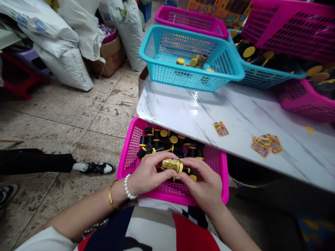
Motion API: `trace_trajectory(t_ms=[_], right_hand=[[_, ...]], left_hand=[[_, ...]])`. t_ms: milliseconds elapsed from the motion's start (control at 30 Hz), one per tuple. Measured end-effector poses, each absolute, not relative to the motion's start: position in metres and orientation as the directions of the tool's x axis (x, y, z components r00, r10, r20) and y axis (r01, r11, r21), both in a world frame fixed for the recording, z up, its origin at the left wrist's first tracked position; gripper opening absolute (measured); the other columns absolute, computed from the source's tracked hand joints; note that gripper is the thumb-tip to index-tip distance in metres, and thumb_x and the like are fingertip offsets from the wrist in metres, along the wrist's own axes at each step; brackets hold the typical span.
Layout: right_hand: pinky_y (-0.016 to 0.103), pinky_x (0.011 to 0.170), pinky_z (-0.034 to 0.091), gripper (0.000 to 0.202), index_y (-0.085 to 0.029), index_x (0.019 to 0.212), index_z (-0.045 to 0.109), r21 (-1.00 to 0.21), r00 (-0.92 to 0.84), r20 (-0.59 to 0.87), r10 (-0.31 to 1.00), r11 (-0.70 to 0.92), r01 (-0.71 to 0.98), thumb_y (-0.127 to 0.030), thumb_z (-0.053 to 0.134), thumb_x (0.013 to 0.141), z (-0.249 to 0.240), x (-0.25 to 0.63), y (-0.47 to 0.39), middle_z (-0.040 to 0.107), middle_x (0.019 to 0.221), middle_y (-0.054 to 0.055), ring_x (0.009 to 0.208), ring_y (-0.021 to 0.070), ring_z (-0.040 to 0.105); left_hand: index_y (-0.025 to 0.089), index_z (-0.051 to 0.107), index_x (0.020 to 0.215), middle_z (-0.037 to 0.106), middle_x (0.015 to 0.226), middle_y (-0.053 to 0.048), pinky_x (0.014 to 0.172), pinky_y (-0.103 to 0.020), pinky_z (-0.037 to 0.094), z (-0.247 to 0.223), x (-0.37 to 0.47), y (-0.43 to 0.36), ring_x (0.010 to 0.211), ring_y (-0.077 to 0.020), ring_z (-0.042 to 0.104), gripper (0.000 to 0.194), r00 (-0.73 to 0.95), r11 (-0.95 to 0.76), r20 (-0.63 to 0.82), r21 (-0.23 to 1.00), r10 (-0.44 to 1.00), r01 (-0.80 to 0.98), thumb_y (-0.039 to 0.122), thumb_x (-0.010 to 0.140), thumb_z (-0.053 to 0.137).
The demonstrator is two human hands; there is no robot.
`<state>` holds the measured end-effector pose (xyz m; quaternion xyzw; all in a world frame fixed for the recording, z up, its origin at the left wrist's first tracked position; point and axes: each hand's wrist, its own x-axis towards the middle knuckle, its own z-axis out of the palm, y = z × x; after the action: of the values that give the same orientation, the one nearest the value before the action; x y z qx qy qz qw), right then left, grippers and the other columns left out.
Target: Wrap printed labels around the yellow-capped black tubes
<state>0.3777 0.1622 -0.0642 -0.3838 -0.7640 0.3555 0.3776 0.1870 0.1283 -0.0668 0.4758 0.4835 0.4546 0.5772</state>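
Note:
A small canister (171, 165) with a yellow printed label and a yellow cap lies sideways between my hands. The thumb and fingers of my left hand (150, 174) grip its labelled body. At the capped end, the thumb and fingers of my right hand (205, 181) pinch it. Just below is a pink basket (125, 157), holding many loose black canisters (157, 135) with yellow caps and no visible labels. Some of them are hidden behind my hands. On the table edge to the right lie one flat printed label (221, 129) and a small pile of similar labels (267, 143).
On the marble-patterned table (183, 108) stands a blue basket (188, 75) with several labelled canisters. More baskets (272, 75) with black and yellow pieces are stacked at the right. White sacks (65, 62) rest on the floor. Another person's shoe (101, 168) is at left.

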Motion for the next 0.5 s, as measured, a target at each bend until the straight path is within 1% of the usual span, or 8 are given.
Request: trace_trajectory(t_ms=[67, 133, 200, 267, 333, 367, 433, 500], right_hand=[[0.034, 0.073, 0.060, 0.025, -0.025, 0.101, 0.068, -0.919, -0.371, 0.172, 0.913, 0.284, 0.273, -0.023, 0.075, 0.077, -0.066, 0.373, 0.162, 0.070, 0.096, 0.006, 0.084, 0.0209, 0.070], [0.032, 0.072, 0.060, 0.023, -0.024, 0.101, 0.068, -0.939, -0.380, 0.114, 0.918, 0.224, 0.259, -0.023, 0.074, 0.079, -0.066, 0.371, 0.163, 0.070, 0.096, 0.006, 0.083, 0.0201, 0.070], [0.032, 0.076, 0.059, 0.023, -0.024, 0.101, 0.069, -0.900, -0.413, 0.188, 0.891, 0.325, 0.291, -0.019, 0.074, 0.079, -0.066, 0.372, 0.164, 0.070, 0.097, 0.006, 0.087, 0.0200, 0.069], [0.033, 0.081, 0.057, 0.028, -0.024, 0.102, 0.070, -0.815, -0.452, 0.327, 0.830, 0.490, 0.310, -0.014, 0.074, 0.077, -0.067, 0.374, 0.163, 0.070, 0.100, 0.007, 0.092, 0.0200, 0.068], [0.032, 0.082, 0.056, 0.030, -0.024, 0.101, 0.071, -0.764, -0.465, 0.405, 0.787, 0.570, 0.301, -0.011, 0.075, 0.075, -0.071, 0.375, 0.162, 0.071, 0.098, 0.007, 0.091, 0.0196, 0.068], [0.032, 0.081, 0.057, 0.029, -0.023, 0.099, 0.071, -0.775, -0.453, 0.400, 0.797, 0.558, 0.297, -0.012, 0.076, 0.073, -0.074, 0.374, 0.161, 0.072, 0.096, 0.007, 0.088, 0.0193, 0.069], [0.032, 0.078, 0.057, 0.024, -0.023, 0.095, 0.072, -0.858, -0.397, 0.303, 0.866, 0.430, 0.281, -0.015, 0.078, 0.073, -0.079, 0.371, 0.161, 0.072, 0.092, 0.006, 0.084, 0.0192, 0.069], [0.032, 0.074, 0.058, 0.022, -0.022, 0.093, 0.072, -0.955, -0.337, 0.120, 0.934, 0.201, 0.217, -0.020, 0.079, 0.072, -0.083, 0.368, 0.161, 0.073, 0.091, 0.005, 0.082, 0.0193, 0.069]], left_hand=[[0.019, 0.068, 0.104, 0.067, 0.101, -0.007, 0.083, -0.027, 0.045, -0.069, 0.187, 0.129, 0.093, -0.0187, 0.061, 0.025, 0.103, 0.062, -0.060, 0.998, 0.993, -0.017, 0.029, 0.081, 0.068], [0.018, 0.066, 0.105, 0.067, 0.097, -0.007, 0.077, -0.026, 0.046, -0.072, 0.185, 0.132, 0.086, -0.0178, 0.061, 0.026, 0.123, 0.084, -0.079, 0.996, 0.989, -0.041, 0.033, 0.083, 0.067], [0.017, 0.063, 0.107, 0.066, 0.087, -0.006, 0.066, -0.025, 0.046, -0.074, 0.181, 0.134, 0.074, -0.0156, 0.060, 0.030, 0.178, 0.199, -0.177, 0.974, 0.968, -0.110, 0.038, 0.085, 0.063], [0.015, 0.060, 0.107, 0.063, 0.076, -0.004, 0.056, -0.023, 0.044, -0.076, 0.178, 0.135, 0.060, -0.0130, 0.057, 0.033, 0.268, 0.342, -0.289, 0.922, 0.919, -0.179, 0.041, 0.087, 0.059], [0.015, 0.060, 0.103, 0.061, 0.072, -0.001, 0.052, -0.021, 0.042, -0.078, 0.180, 0.132, 0.055, -0.0106, 0.054, 0.031, 0.280, 0.384, -0.322, 0.900, 0.904, -0.207, 0.040, 0.086, 0.061], [0.014, 0.061, 0.102, 0.061, 0.074, -0.001, 0.053, -0.021, 0.041, -0.079, 0.182, 0.130, 0.057, -0.0099, 0.053, 0.028, 0.251, 0.360, -0.307, 0.910, 0.918, -0.207, 0.037, 0.085, 0.063], [0.015, 0.062, 0.101, 0.062, 0.081, -0.002, 0.059, -0.021, 0.043, -0.082, 0.188, 0.127, 0.065, -0.0103, 0.054, 0.024, 0.150, 0.256, -0.231, 0.949, 0.961, -0.182, 0.031, 0.084, 0.064], [0.016, 0.064, 0.103, 0.064, 0.091, -0.004, 0.068, -0.024, 0.046, -0.084, 0.193, 0.126, 0.076, -0.0129, 0.058, 0.021, 0.083, 0.136, -0.128, 0.986, 0.988, -0.100, 0.026, 0.085, 0.063]])
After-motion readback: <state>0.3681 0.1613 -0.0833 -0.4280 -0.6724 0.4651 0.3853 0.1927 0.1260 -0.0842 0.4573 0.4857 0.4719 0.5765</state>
